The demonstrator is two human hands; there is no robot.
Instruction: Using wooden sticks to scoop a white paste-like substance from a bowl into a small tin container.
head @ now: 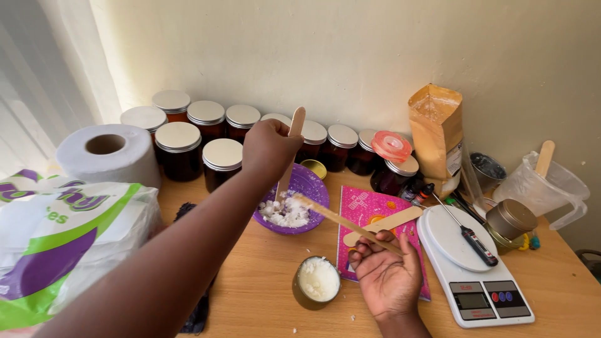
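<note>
My left hand (270,149) grips a flat wooden stick (290,154) upright, its lower end in the white flakes (285,213) inside a purple bowl (311,181). My right hand (385,275) holds a longer thin wooden stick (341,220) that slants up-left, with its tip over the flakes. A small gold tin (317,281) filled with white wax sits on the wooden table between my hands. Another flat wooden stick (383,225) lies on a pink booklet (369,205).
Several dark jars with silver lids (223,159) line the wall. A paper roll (107,154) and a plastic bag (62,244) are at left. At right stand a brown paper bag (436,131), a white kitchen scale (476,275) with a probe thermometer (469,239), a clear jug (543,184).
</note>
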